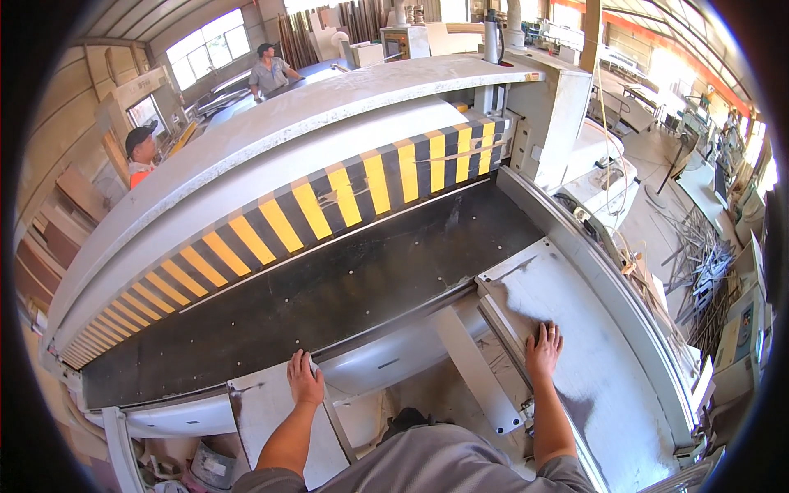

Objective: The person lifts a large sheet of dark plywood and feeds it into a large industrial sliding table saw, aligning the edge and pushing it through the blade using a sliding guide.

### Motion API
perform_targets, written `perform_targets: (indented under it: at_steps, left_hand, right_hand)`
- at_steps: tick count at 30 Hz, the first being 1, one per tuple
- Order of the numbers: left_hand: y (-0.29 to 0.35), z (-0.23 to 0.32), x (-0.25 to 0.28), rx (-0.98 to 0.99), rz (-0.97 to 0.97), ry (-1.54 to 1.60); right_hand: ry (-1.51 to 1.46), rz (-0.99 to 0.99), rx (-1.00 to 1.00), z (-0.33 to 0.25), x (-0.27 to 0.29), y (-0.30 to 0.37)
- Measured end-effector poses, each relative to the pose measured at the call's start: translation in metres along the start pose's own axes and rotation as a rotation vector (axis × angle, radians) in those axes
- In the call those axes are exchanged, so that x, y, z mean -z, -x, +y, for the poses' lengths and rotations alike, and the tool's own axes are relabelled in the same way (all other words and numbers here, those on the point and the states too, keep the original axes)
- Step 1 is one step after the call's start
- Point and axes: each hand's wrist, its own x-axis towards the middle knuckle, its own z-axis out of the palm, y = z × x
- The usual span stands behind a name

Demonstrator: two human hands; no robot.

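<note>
Big saw machine w/ yellow-black striped guard (329,201) across the middle. Below guard, left hand (305,380) rests fingers curled on edge of a grey table (263,411), holding nothing. Right of it, right hand (543,352) lies flat, fingers spread, on grey panel (592,345), not gripping

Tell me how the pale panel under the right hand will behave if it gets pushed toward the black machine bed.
The pale panel looks flat, broad and rigid, so it would likely slide without flexing. Its dusty, smooth face under the right hand may be somewhat slippery. Being large, it is probably heavy and could skew if pushed from one side, since the left hand rests on a separate table wing.
</note>
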Motion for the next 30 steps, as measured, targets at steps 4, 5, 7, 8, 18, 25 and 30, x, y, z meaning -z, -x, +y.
perform_targets:
  at_steps: [4, 5, 7, 8, 18, 25, 30]
  left_hand:
    - [-0.001, -0.002, -0.001, -0.004, -0.01, -0.007]
    - [0.0, -0.003, -0.002, -0.003, -0.01, -0.006]
    - [0.0, -0.003, -0.002, -0.007, -0.005, -0.01]
    - [0.0, -0.003, -0.001, -0.005, -0.005, -0.009]
    - [-0.009, 0.005, 0.051, -0.009, -0.021, -0.026]
    - [-0.015, 0.016, 0.078, 0.005, -0.041, -0.025]
    - [-0.021, 0.023, 0.098, 0.007, -0.045, -0.021]
  right_hand:
    - [0.002, 0.009, 0.001, 0.002, -0.002, 0.001]
    - [0.007, 0.008, 0.003, 0.002, -0.001, 0.001]
    - [0.013, 0.007, 0.007, 0.0, 0.001, 0.001]
    - [0.006, 0.009, 0.007, 0.0, 0.002, 0.002]
    - [-0.008, 0.029, 0.03, -0.013, 0.041, 0.002]
    - [-0.016, 0.037, 0.035, -0.023, 0.063, -0.002]
    - [-0.013, 0.039, 0.042, -0.031, 0.086, -0.003]
